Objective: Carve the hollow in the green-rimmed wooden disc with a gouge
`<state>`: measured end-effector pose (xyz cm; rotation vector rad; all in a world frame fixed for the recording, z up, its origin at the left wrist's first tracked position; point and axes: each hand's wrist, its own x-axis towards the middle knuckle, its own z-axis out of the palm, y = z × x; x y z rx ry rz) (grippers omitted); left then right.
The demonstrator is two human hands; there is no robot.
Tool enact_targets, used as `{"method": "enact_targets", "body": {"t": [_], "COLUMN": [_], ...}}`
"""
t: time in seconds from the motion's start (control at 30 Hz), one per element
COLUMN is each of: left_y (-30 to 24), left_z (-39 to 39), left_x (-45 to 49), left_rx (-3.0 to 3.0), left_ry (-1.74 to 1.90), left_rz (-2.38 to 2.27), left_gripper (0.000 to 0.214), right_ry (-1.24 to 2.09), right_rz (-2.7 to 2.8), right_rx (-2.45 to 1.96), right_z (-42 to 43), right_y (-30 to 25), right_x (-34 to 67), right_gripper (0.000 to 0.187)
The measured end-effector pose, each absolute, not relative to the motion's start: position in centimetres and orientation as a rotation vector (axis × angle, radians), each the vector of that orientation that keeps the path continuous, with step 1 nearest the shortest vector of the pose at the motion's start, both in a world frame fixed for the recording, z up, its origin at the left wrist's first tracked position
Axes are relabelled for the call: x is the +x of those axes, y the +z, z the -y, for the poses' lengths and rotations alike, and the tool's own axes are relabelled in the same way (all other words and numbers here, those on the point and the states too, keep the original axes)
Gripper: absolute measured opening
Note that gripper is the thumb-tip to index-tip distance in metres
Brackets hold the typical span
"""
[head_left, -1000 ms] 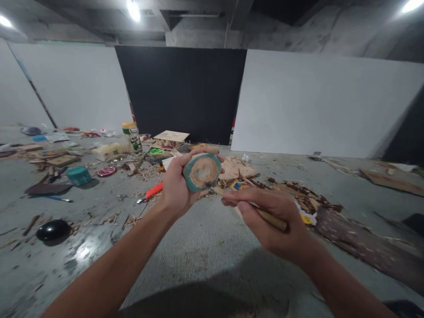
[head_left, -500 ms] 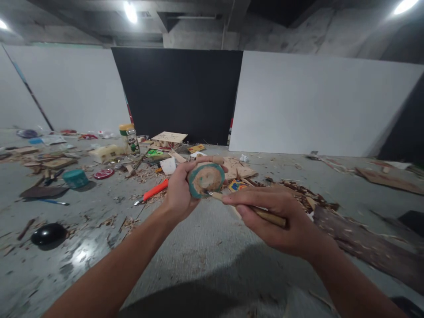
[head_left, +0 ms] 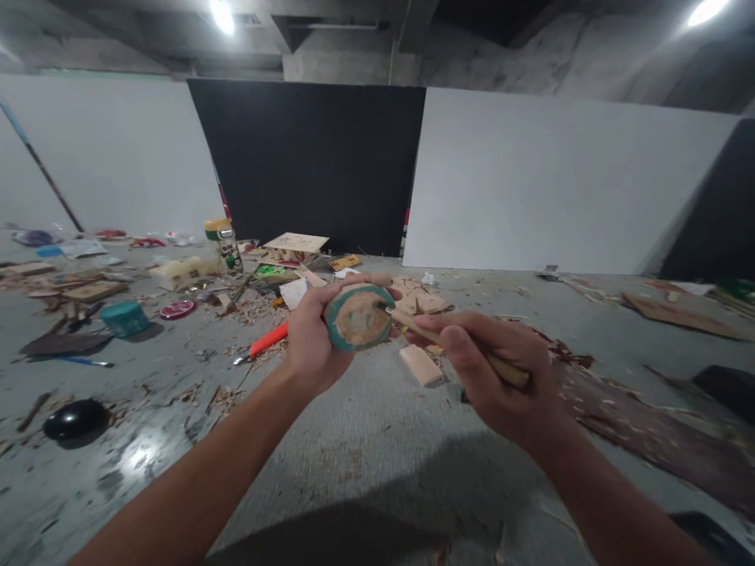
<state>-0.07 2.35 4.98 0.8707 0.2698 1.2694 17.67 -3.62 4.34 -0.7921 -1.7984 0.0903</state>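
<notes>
Fingers of my left hand [head_left: 315, 338] wrap round a round wooden piece [head_left: 361, 318] with a teal rim and a rough, bare wood middle. Its face is turned toward me, above the floor. My right hand [head_left: 501, 365] grips a wood-handled carving tool [head_left: 433, 334], its tip at the upper right rim of the piece; whether it touches the wood I cannot tell. Just below the tool, a small wood block [head_left: 421, 366] lies on the floor. Left of my left hand rests an orange utility knife [head_left: 268, 339], partly hidden by it.
Wood shavings litter the grey floor. At left are a teal jar [head_left: 123, 319], a red lid [head_left: 178, 310], a black rounded object [head_left: 75, 420], a paintbrush [head_left: 88, 362] and a yellow-capped bottle [head_left: 224, 245]. A long brown wood piece [head_left: 642, 436] lies at right; panels stand behind.
The carving tool's tip has gone from the lower part of the round piece up to its right rim. The piece has shifted slightly left and tilted. More of the small block shows.
</notes>
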Motion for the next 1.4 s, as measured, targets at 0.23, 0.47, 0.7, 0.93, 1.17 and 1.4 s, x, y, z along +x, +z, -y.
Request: {"method": "enact_targets", "body": {"t": [0.23,0.47,0.7,0.93,1.17,1.4], "left_y": [5.0,4.7,3.7,2.5,2.5,2.4], "left_z": [-1.6,-2.2,-2.4,-3.1,-3.5,-3.6], "left_x": [0.4,0.4,0.5,1.0,0.6,0.2], "left_rx": [0.772,0.812,0.918,0.971,1.042,1.083], "left_ry": [1.437,1.531,1.483,1.586,1.597,1.470], "left_rz": [-0.271,-0.236,-0.237,-0.191,-0.156,-0.161], "left_gripper": [0.041,0.040,0.033,0.032,0.032,0.035], "right_ry": [-0.083,-0.050,-0.067,0.009,0.448,0.310], "right_rz": [1.745,1.658,1.680,1.599,1.405,1.573], "right_rx": [-0.553,-0.591,-0.687,-0.843,-0.881,-0.810], "right_z": [2.6,3.2,2.9,3.7,4.0,4.7], "right_y": [0.2,0.2,0.3,-0.1,0.6,2.5], "right_x": [15.0,14.5,15.2,14.0,13.4,15.1], "right_gripper": [0.031,0.029,0.025,0.023,0.033,0.015]}}
